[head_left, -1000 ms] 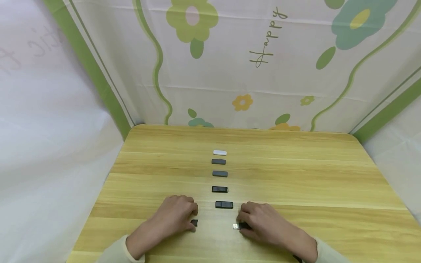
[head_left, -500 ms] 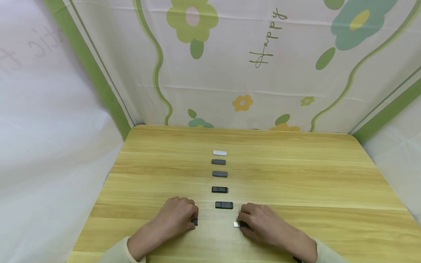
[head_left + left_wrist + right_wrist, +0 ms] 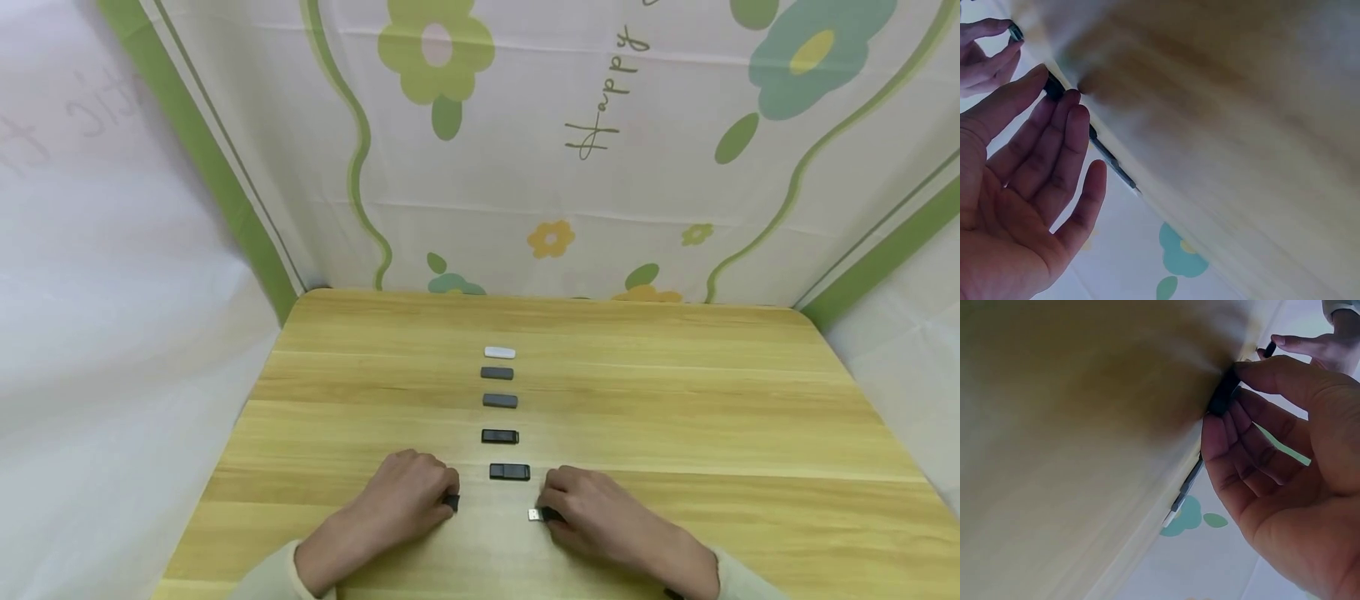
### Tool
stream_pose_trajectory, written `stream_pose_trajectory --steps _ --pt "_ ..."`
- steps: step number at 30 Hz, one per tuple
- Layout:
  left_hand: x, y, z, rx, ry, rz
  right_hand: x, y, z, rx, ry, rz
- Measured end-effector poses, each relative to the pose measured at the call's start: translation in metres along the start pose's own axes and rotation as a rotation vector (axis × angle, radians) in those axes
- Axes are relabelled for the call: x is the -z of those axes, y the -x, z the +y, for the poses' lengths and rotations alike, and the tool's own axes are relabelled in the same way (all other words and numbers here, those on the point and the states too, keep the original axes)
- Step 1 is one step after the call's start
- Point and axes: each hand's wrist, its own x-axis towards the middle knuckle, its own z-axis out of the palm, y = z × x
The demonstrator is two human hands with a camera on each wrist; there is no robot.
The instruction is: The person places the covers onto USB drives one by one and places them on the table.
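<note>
Low over the near part of the table, my left hand pinches a small black USB stick cap between thumb and fingertips. In the left wrist view the cap is mostly covered by the fingers. Opposite it, my right hand grips a black USB flash drive, its bare metal plug pointing left toward the cap. The right wrist view shows the drive's dark body between thumb and fingers, close to the tabletop. A gap separates cap and plug.
Beyond the hands, a column of USB sticks lies on the wooden table: a black one nearest, another black one, two grey ones, and a white one farthest. A dark object shows beside the right wrist. Flower-patterned cloth hangs behind.
My left fingertips have drawn closer together on the cap, and that hand has shifted slightly right. The right hand with the flash drive has barely moved.
</note>
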Motion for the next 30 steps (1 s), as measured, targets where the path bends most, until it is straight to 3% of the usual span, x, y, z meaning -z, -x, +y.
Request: stream_pose_trajectory --steps 18,30 --pt "-0.004 -0.012 0.011 -0.047 -0.003 0.013 0.005 -0.012 -0.006 -0.077 -0.091 -0.005" --pt "-0.003 -0.021 0.021 -0.071 -0.050 0.031 0.006 -0.030 -0.012 -0.004 -0.058 0.045"
